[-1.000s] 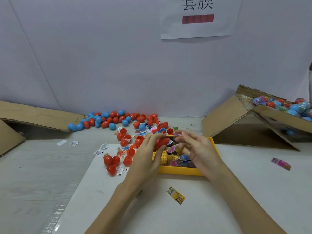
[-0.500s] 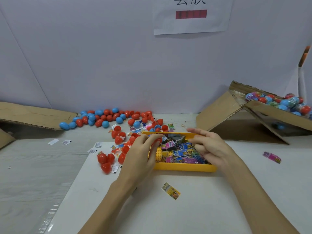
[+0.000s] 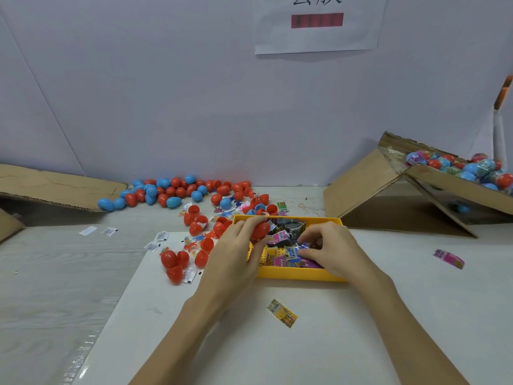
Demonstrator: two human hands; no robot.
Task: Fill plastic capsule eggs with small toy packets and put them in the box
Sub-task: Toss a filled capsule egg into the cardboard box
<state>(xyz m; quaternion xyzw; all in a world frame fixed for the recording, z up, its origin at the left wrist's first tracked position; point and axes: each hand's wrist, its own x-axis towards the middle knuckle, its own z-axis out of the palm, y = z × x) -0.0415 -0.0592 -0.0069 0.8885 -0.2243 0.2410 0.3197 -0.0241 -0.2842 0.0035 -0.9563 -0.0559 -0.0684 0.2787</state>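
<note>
A white table (image 3: 361, 343) meets a pale wall (image 3: 166, 93). At centre, the left hand (image 3: 236, 254) grips a glossy red egg (image 3: 259, 230) over the yellow tray (image 3: 299, 274); the right hand (image 3: 330, 248) pinches a blue packet (image 3: 301, 247) inside.

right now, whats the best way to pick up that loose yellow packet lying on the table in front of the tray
Come straight down from above on the yellow packet. It lies flat and skewed on the white table, apart from the yellow tray, with open space all round. Probably pinch across its narrow width, near one short end, so a fingertip can lift the thin edge.
</note>
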